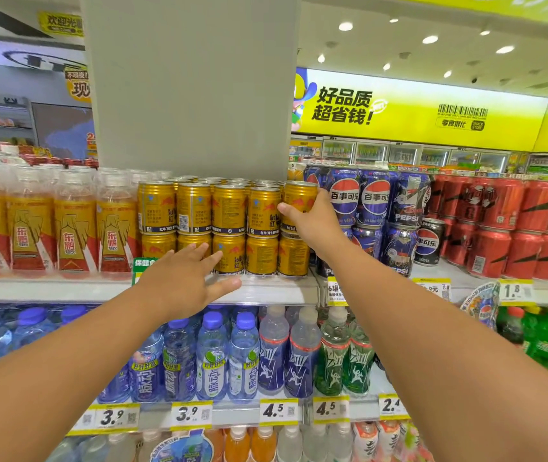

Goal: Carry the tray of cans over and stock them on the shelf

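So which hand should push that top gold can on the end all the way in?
Probably the right hand: it already holds the end gold can on the top layer. The left hand is open, lower, by the shelf edge.

Glossy gold metal cans (229, 208); clear plastic bottles (76, 221).

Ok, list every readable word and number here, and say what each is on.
"好品质 超省钱!": yellow wall banner
"百事可乐": blue cola can
"PEPSI": dark cola can
"Red Bull": gold can gripped by the right hand
"东鹏": yellow bottle
"3.9": price tag
"4.5": price tag
"1.8": price tag
Small print and barcodes: unreadable.
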`<action>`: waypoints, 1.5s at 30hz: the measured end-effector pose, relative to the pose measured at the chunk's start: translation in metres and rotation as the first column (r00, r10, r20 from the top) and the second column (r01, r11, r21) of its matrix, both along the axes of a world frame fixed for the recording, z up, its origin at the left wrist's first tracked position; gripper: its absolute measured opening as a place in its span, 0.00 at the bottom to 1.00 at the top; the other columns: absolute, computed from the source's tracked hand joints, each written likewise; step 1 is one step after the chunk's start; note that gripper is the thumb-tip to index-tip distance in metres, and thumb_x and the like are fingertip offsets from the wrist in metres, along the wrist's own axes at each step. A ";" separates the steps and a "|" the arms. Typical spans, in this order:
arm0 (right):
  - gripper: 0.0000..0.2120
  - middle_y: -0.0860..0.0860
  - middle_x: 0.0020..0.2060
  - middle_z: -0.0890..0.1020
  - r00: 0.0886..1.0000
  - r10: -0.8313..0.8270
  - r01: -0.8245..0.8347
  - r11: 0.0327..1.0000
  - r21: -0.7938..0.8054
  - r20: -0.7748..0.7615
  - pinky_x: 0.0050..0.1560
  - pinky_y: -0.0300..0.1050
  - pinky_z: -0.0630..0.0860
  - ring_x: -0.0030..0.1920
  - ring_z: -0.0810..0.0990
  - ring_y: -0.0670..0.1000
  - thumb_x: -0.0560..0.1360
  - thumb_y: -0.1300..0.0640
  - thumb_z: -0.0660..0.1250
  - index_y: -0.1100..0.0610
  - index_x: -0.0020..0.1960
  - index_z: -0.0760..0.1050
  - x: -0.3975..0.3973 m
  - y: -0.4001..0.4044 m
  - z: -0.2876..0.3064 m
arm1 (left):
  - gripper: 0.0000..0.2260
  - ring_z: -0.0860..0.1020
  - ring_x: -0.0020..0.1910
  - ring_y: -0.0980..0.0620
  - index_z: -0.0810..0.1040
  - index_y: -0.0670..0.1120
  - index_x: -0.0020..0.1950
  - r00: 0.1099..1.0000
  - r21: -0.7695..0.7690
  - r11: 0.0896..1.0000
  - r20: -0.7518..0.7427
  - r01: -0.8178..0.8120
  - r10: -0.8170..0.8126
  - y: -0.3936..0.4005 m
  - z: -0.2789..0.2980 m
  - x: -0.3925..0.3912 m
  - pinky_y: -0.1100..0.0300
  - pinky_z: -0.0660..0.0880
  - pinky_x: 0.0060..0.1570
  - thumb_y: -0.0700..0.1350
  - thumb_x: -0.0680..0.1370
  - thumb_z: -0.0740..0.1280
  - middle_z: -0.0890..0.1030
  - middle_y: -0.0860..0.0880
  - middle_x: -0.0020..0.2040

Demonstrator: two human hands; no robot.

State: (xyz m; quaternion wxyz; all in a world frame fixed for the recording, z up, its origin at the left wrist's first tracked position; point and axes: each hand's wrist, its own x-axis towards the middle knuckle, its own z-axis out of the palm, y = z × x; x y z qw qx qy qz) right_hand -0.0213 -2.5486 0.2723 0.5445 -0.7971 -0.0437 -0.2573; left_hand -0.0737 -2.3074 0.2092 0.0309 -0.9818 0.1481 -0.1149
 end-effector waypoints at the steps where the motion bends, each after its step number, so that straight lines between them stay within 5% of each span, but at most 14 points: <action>1: 0.39 0.51 0.69 0.72 1.000 0.002 -0.002 1.000 0.000 -0.004 0.65 0.51 0.72 0.68 0.72 0.54 0.74 0.48 0.75 0.55 0.76 0.58 0.002 -0.001 -0.001 | 0.59 0.49 0.80 0.48 0.49 0.56 0.81 1.000 -0.009 1.000 -0.003 0.010 -0.010 0.000 0.000 0.000 0.46 0.50 0.77 0.82 0.54 0.26 0.49 0.49 0.81; 7: 0.42 0.52 0.71 0.71 0.997 0.027 -0.028 0.999 -0.015 -0.076 0.69 0.58 0.71 0.70 0.71 0.56 0.74 0.47 0.74 0.54 0.78 0.54 0.011 -0.003 -0.010 | 0.56 0.50 0.80 0.51 0.51 0.56 0.81 0.997 -0.064 0.995 0.008 0.074 -0.074 0.000 0.004 0.001 0.49 0.51 0.77 0.82 0.58 0.33 0.52 0.51 0.81; 22: 0.52 0.56 0.75 0.66 0.981 -0.114 0.074 0.967 -0.243 -0.154 0.69 0.58 0.70 0.74 0.67 0.60 0.71 0.39 0.73 0.58 0.81 0.47 0.000 -0.003 -0.018 | 0.58 0.49 0.80 0.50 0.51 0.55 0.81 0.999 -0.055 0.998 -0.034 0.032 -0.034 -0.007 0.007 0.001 0.48 0.50 0.76 0.82 0.56 0.33 0.50 0.51 0.81; 31: 0.33 0.58 0.64 0.77 0.977 -0.176 0.106 0.894 -0.435 -0.124 0.57 0.53 0.77 0.63 0.77 0.61 0.77 0.40 0.66 0.59 0.73 0.62 -0.034 -0.005 -0.038 | 0.42 0.49 0.80 0.50 0.50 0.54 0.81 0.996 -0.046 0.999 -0.090 -0.022 0.018 -0.015 0.014 -0.008 0.47 0.51 0.77 0.75 0.72 0.46 0.50 0.50 0.81; 37: 0.24 0.57 0.53 0.79 0.985 -0.144 0.026 0.658 -0.752 -0.091 0.45 0.49 0.73 0.51 0.78 0.57 0.80 0.39 0.60 0.60 0.62 0.72 -0.069 -0.013 -0.048 | 0.40 0.49 0.80 0.48 0.50 0.54 0.81 0.997 -0.027 0.999 -0.080 -0.019 0.017 -0.017 0.018 -0.017 0.47 0.51 0.77 0.73 0.74 0.46 0.49 0.50 0.81; 40: 0.25 0.57 0.63 0.76 0.994 -0.066 -0.045 0.517 -0.855 -0.092 0.59 0.52 0.75 0.59 0.75 0.57 0.80 0.39 0.60 0.57 0.67 0.69 -0.087 -0.017 -0.048 | 0.40 0.49 0.80 0.48 0.50 0.55 0.81 0.997 -0.013 0.999 -0.078 -0.030 0.029 -0.020 0.018 -0.026 0.45 0.52 0.77 0.74 0.74 0.45 0.50 0.50 0.81; 43: 0.35 0.54 0.79 0.59 0.993 0.023 -0.116 0.442 -0.890 -0.118 0.76 0.53 0.59 0.79 0.57 0.55 0.80 0.38 0.59 0.56 0.80 0.55 -0.097 -0.023 -0.049 | 0.42 0.50 0.80 0.48 0.51 0.56 0.81 0.996 0.002 0.999 -0.068 -0.051 0.051 -0.024 0.017 -0.032 0.44 0.52 0.76 0.76 0.71 0.43 0.50 0.51 0.81; 45: 0.38 0.53 0.81 0.52 0.987 0.012 -0.148 0.434 -0.889 -0.158 0.79 0.54 0.52 0.81 0.48 0.53 0.80 0.37 0.58 0.55 0.82 0.50 -0.100 -0.030 -0.048 | 0.41 0.50 0.80 0.47 0.51 0.56 0.81 0.996 -0.017 0.999 -0.076 -0.047 0.046 -0.028 0.017 -0.036 0.44 0.52 0.77 0.75 0.72 0.43 0.49 0.51 0.81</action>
